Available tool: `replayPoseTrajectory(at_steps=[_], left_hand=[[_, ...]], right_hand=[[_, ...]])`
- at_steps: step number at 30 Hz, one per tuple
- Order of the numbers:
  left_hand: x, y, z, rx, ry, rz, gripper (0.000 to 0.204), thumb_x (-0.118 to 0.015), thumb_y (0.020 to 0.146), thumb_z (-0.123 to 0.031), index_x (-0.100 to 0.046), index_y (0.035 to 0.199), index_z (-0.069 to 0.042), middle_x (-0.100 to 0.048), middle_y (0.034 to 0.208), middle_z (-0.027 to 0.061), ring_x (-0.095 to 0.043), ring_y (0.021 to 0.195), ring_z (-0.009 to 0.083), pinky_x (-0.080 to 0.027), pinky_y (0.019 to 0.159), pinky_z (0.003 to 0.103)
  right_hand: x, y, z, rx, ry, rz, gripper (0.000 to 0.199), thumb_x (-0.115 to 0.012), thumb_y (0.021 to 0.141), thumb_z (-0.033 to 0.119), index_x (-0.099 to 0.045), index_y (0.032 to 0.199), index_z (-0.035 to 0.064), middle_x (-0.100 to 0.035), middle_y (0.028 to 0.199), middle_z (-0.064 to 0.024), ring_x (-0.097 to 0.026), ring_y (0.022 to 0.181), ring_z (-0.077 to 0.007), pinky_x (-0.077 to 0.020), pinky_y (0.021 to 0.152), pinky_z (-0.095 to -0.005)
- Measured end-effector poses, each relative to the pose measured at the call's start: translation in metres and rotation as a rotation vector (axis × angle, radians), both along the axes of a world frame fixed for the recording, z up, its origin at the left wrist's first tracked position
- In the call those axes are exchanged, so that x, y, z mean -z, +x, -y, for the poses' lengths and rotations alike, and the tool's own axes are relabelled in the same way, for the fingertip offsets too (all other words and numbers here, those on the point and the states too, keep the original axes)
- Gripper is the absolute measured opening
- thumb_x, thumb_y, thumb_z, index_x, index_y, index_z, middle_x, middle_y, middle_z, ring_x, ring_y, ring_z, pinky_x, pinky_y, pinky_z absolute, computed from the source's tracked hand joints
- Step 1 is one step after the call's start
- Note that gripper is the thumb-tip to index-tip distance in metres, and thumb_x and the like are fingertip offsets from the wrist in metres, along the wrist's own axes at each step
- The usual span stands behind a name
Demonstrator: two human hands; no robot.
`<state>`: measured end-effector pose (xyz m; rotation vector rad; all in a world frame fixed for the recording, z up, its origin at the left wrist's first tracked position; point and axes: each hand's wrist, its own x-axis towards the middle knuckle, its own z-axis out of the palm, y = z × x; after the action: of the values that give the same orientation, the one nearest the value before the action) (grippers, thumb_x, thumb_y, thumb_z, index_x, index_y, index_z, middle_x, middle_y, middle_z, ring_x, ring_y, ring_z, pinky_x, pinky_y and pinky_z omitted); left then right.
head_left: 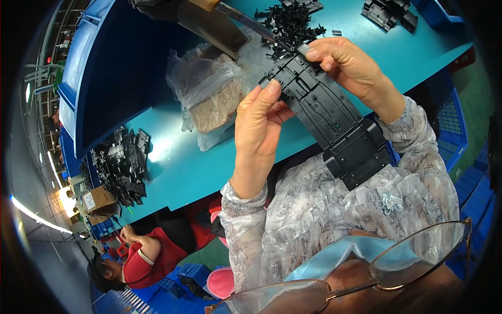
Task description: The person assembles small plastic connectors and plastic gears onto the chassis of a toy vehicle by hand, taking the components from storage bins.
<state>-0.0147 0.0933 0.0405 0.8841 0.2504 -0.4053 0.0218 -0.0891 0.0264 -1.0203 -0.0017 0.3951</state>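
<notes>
A long black molded plastic part (334,115) is held at its far end between both my hands, tilted above the table's near edge. My left hand (259,123) pinches its left corner, thumb on top and fingers curled beneath. My right hand (350,68) grips the far right corner between thumb and fingers. Clips, ribs and small holes cover the face turned up. Just beyond that end, a metal rod-like tool (248,23) with a yellowish handle points down toward it. I cannot tell whether it touches. Small black plastic pieces (293,23) lie heaped behind.
On the teal table (178,180) sits a brown block in a clear plastic bag (214,104). A large blue bin (120,73) stands left. Black parts (123,162) are piled farther left, with others (389,13) far right. A co-worker in red (151,261) is at lower left.
</notes>
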Motion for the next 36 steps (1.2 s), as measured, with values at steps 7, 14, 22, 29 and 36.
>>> replayPoseTrajectory(at_steps=[7,14,22,29,36], left_hand=[[-0.0011,-0.0009,0.0001,-0.001,-0.002,-0.002,0.025,-0.059,0.076,-0.017,-0.053,0.092,0.001,-0.059,0.083,0.0083,-0.057,0.067,0.0147,-0.049,0.059,0.028],[-0.0028,-0.0002,0.0006,0.002,0.001,-0.006,0.024,-0.058,0.076,-0.016,-0.053,0.092,0.002,-0.059,0.083,0.0086,-0.057,0.067,0.0146,-0.049,0.059,0.028],[-0.0034,-0.0010,0.0009,-0.004,-0.005,0.008,0.023,-0.059,0.076,-0.016,-0.054,0.090,0.002,-0.059,0.082,0.0080,-0.056,0.068,0.0141,-0.050,0.063,0.030],[-0.0060,-0.0005,0.0017,0.011,-0.030,-0.003,0.022,-0.059,0.076,-0.015,-0.054,0.089,0.001,-0.059,0.081,0.0081,-0.057,0.068,0.0143,-0.050,0.063,0.031],[-0.0061,-0.0010,0.0004,-0.018,-0.050,-0.031,0.023,-0.060,0.075,-0.014,-0.053,0.090,0.002,-0.059,0.082,0.0092,-0.057,0.069,0.0164,-0.050,0.063,0.032]], right_hand=[[-0.0017,-0.0013,0.0003,-0.017,0.017,0.018,0.009,-0.055,0.077,0.010,-0.061,0.074,0.0050,-0.055,0.066,0.0051,-0.047,0.054,0.0034,-0.0361,0.047,-0.0080],[-0.0010,-0.0015,0.0014,0.013,0.027,0.006,0.008,-0.054,0.077,0.009,-0.061,0.075,0.0044,-0.055,0.067,0.0045,-0.047,0.055,0.0033,-0.0373,0.047,-0.0076],[0.0001,-0.0006,0.0022,-0.015,0.047,-0.021,0.007,-0.055,0.076,0.009,-0.061,0.075,0.0040,-0.055,0.069,0.0041,-0.048,0.054,0.0032,-0.0379,0.047,-0.0073],[-0.0018,-0.0017,0.0034,-0.018,0.043,-0.023,0.006,-0.056,0.076,0.009,-0.060,0.074,0.0046,-0.055,0.068,0.0046,-0.048,0.054,0.0034,-0.0377,0.047,-0.0070],[-0.0059,-0.0027,0.0018,0.000,0.032,-0.024,0.006,-0.057,0.075,0.009,-0.060,0.073,0.0049,-0.055,0.067,0.0049,-0.047,0.054,0.0032,-0.0375,0.047,-0.0072]])
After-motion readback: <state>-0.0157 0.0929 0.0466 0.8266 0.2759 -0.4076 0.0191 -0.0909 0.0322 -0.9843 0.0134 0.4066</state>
